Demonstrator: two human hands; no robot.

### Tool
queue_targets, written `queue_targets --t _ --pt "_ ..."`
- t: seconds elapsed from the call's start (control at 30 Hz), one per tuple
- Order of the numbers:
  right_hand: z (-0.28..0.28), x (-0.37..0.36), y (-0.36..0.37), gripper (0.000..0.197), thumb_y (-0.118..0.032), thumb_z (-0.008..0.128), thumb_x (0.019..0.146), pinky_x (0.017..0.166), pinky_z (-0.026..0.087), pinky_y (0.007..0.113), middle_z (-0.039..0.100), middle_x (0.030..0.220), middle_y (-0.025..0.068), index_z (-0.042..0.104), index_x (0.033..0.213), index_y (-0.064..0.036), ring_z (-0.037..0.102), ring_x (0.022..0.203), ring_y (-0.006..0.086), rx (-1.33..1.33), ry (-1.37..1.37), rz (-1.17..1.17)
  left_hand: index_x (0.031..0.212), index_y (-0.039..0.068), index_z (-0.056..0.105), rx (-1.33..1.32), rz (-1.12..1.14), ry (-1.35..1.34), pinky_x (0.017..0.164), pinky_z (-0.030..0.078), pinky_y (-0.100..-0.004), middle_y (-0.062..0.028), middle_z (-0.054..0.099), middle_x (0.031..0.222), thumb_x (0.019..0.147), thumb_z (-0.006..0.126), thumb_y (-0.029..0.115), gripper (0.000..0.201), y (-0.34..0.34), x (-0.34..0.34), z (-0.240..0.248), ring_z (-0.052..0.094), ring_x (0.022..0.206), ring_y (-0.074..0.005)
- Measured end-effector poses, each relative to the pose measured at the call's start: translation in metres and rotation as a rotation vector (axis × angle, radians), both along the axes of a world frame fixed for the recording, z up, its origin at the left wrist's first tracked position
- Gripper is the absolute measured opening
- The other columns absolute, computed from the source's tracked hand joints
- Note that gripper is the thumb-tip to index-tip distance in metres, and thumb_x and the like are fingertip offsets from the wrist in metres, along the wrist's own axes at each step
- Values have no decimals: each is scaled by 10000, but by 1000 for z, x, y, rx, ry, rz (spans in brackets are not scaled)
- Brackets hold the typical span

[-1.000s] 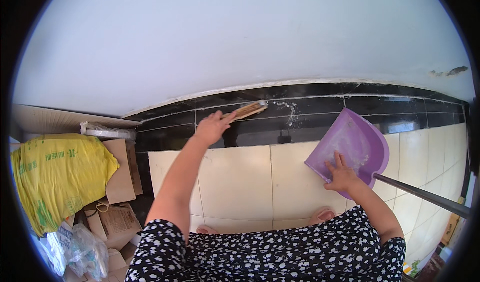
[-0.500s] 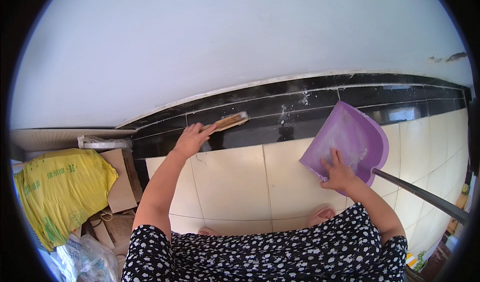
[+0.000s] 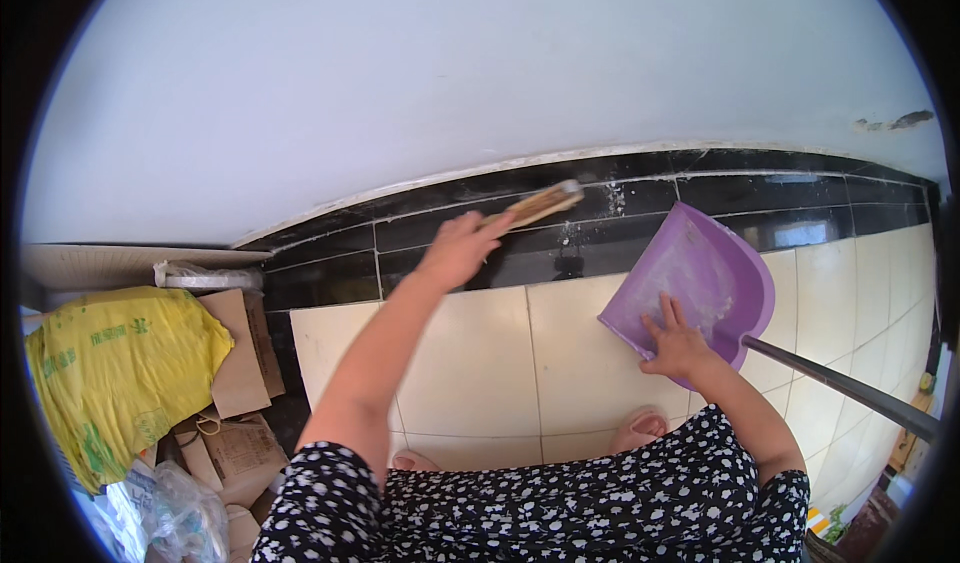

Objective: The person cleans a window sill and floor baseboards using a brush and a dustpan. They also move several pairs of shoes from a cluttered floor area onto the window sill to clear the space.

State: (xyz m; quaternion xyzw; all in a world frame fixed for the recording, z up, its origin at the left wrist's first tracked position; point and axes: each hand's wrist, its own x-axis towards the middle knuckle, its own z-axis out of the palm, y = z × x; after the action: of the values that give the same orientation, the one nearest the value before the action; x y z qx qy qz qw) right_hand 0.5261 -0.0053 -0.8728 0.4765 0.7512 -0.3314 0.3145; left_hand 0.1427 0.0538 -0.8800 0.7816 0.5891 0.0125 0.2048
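My left hand [image 3: 462,248] is closed around the near end of a wooden-handled brush [image 3: 545,205], slightly blurred by motion. The brush's far end is over the black tiles [image 3: 430,225] along the wall's foot, just left of some white flakes [image 3: 616,199]. More white specks [image 3: 568,235] dot the tile below. On the cream floor tiles, against the black band, rests a purple dustpan [image 3: 735,263] with whitish dust inside. My right hand [image 3: 675,345] lies on the pan with fingers spread. A dark pole handle [image 3: 840,383] runs from the pan to the right.
At the left stand cardboard boxes [image 3: 242,353] with a yellow plastic bag [image 3: 130,363] on top and a clear plastic bag [image 3: 185,513] below. A pale wall [image 3: 480,73] rises behind the black tiles. My pink slippers [image 3: 640,428] are on the cream floor [image 3: 470,363].
My left hand has moved right and farther toward the wall with the brush, bringing its tip near the white flakes. My right hand and the dustpan have stayed almost where they were.
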Motion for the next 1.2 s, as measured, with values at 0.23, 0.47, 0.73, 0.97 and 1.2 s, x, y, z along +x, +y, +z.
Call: queue_targets --t 0.23,0.47,0.73,0.97,1.2 --pt "5 -5 3 904 -444 629 640 1023 338 457 9 1479 282 290 1421 -140 79 1378 414 -8 -7 12 1330 314 436 -35 -163 329 788 417 -372 -101 485 939 809 588 132 572 -107 -153 11 493 876 -286" --pt "6 -6 5 923 -453 637 639 1026 335 458 13 1481 275 275 1426 -134 83 1378 410 -15 -42 47 1346 300 414 70 -79 108 803 415 -394 -118 492 915 842 579 180 543 -50 -27 -38 504 880 -298" --pt "2 -2 2 915 -455 634 639 1023 339 461 13 1482 273 285 1421 -131 95 1377 408 6 -34 45 1316 276 450 68 152 -54 761 455 -415 -136 494 939 852 582 202 488 -39 26 -10 534 876 -324" --pt "2 -5 1 912 -445 629 632 987 364 513 -6 1483 270 287 1422 -141 77 1380 404 1 -31 25 1387 252 337 174 605 -102 643 477 -425 -143 467 916 859 573 148 588 -154 -75 -40 551 766 -338" --pt "-1 -3 4 927 -456 634 636 998 352 513 -13 1485 265 275 1425 -127 65 1382 398 8 -20 30 1375 301 353 -7 426 17 655 507 -414 -125 472 923 874 554 212 547 -117 6 -50 576 777 -308"
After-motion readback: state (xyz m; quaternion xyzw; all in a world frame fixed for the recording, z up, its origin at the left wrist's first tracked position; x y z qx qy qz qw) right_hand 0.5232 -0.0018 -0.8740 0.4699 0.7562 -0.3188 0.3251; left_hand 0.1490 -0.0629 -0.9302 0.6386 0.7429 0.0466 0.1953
